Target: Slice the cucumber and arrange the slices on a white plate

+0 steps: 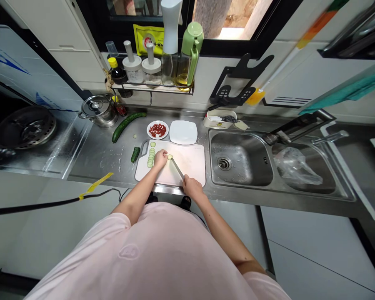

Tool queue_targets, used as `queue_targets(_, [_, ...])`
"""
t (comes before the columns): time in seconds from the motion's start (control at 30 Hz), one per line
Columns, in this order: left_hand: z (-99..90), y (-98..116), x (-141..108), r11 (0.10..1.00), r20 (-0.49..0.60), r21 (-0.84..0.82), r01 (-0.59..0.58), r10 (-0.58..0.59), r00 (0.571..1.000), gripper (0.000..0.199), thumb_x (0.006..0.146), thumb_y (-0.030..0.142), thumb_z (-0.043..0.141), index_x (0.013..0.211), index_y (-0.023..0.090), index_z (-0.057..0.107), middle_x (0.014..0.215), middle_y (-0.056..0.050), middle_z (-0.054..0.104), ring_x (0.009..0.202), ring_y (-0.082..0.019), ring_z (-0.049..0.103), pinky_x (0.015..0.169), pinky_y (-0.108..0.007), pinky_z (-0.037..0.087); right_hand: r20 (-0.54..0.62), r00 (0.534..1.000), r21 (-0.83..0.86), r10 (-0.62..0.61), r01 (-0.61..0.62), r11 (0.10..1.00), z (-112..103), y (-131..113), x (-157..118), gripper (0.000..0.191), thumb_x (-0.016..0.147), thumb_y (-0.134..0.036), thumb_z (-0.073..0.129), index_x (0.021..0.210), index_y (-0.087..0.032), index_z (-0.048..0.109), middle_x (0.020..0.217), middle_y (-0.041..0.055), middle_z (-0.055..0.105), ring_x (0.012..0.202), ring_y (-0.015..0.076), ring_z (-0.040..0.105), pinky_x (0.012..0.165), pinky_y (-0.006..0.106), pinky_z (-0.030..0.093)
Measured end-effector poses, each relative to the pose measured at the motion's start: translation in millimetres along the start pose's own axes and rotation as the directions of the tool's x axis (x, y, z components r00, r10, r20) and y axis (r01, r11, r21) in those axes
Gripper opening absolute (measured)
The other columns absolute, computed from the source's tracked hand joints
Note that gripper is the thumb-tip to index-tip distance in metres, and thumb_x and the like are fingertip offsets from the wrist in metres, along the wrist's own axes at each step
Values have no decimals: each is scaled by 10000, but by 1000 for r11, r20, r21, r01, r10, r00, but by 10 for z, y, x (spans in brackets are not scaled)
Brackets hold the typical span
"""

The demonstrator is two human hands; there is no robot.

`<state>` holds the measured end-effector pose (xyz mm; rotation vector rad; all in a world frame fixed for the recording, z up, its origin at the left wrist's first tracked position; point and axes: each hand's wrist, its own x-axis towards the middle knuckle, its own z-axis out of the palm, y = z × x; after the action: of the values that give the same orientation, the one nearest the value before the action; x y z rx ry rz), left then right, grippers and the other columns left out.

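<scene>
Okay, from my remote feed: the cutting board (pixel 189 157) lies along the front edge of the counter (pixel 96 156), just left of the sink (pixel 241 160). My right hand (pixel 192 186) is wrapped round the knife (pixel 177 168) handle near the counter's front edge, blade angled up-left over the board. Left hand (pixel 161 158) is over the board, fingers bunched, tips just beside a pale cucumber bit (pixel 170 157) at the blade's far end; can't tell whether they're pinching anything. Cucumber slices (pixel 151 158) run in an overlapping row near the board's left end, one single slice (pixel 153 144) just behind them. Cut cucumber piece (pixel 135 154) sits on the counter, just left of the board. Whole cucumber (pixel 128 125) lies slantwise toward the counter's back edge, near the lidded pot (pixel 99 111). Behind the board, I've got a small plate (pixel 149 129) of chopped red pieces (pixel 158 130), white dish (pixel 183 132) right beside it.
</scene>
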<state>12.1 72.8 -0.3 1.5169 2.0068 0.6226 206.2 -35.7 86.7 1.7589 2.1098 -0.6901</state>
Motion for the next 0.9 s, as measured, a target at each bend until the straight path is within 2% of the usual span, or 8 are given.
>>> queue_targets(0.2, [-24, 24, -2, 1000, 14, 15, 3, -3, 1000, 220, 745, 140, 520, 926, 202, 629, 845, -32, 635, 806, -160, 578, 740, -249, 419, 24, 1000, 22, -13, 13, 1000, 9, -5, 44, 253, 950, -245, 272, 1080, -183, 480, 953, 124, 648, 893, 240, 628, 709, 308, 416])
queue_targets(0.43, [-28, 36, 2, 1000, 19, 28, -3, 2, 1000, 208, 736, 149, 539, 917, 202, 626, 821, -29, 629, 805, -162, 580, 741, -248, 421, 77, 997, 52, -11, 7, 999, -89, -36, 85, 250, 934, -224, 289, 1094, -172, 474, 970, 132, 640, 914, 245, 621, 705, 303, 416])
queue_targets(0.9, [-55, 75, 2, 997, 45, 73, 26, -30, 999, 228, 764, 157, 519, 961, 208, 622, 905, -37, 647, 849, -159, 584, 767, -246, 417, 105, 994, 55, -29, 23, 998, -228, -100, 220, 265, 909, -195, 307, 1105, -165, 483, 1023, 153, 629, 943, 253, 610, 717, 324, 430])
